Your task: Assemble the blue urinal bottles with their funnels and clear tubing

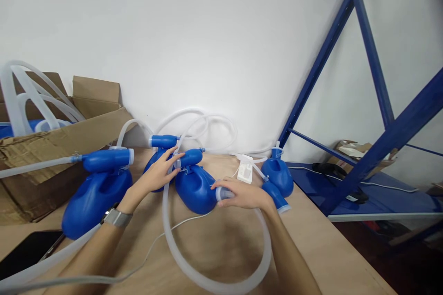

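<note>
Left hand (157, 176) spread open, fingers loose, resting on neck of middle blue bottle (195, 189), fingertips touching clear hose (214, 258) where it joins
Right hand (244, 193) closed around hose end at bottle's base, thumb and fingers wrapped on it
Bottle lies on its side mid-table (228, 244), hose looping toward viewer
Bigger blue bottle (95, 189) to left, beside cardboard box (62, 138)
Small blue bottle (278, 175) and white clip (245, 171) to right
</note>
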{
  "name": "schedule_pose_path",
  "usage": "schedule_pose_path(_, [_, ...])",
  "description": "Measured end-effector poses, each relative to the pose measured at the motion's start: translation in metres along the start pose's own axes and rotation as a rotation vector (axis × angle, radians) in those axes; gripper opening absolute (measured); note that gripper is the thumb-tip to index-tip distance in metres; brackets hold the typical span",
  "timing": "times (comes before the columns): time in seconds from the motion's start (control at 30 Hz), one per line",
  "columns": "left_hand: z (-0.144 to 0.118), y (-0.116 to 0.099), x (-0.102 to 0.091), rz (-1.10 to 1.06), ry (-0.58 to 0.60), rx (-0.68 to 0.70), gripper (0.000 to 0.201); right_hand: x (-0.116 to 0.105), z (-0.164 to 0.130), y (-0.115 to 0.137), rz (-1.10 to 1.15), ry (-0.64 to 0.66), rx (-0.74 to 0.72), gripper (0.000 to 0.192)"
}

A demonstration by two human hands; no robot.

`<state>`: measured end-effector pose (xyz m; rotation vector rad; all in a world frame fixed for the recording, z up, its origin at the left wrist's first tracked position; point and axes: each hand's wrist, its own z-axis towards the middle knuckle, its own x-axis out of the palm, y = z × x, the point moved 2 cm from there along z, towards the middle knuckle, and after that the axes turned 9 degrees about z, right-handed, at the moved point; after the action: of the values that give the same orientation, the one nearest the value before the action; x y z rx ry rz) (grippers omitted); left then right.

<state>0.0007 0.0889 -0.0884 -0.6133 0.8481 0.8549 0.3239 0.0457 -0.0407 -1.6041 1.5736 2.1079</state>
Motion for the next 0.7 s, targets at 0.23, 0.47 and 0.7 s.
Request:
schedule_pose_path(0.23, [0.000, 0.009, -0.006, -0.017, 0.030, -0.022, 0.055, -0.015, -0.010, -0.001, 0.015, -0.012, -0.024, 0.049])
schedule_pose_path(0.47, [0.000, 0.018, -0.007, -0.007, 0.056, -0.064, 0.055, -0.044, -0.029, -0.025, -0.048, -0.263, 0.113, 0.052])
schedule_pose_path(0.7, [-0.001, 0.020, 0.000, -0.058, 0.121, -0.063, 0.064, -0.009, 0.025, -0.041, -0.077, -0.552, 0.259, 0.046])
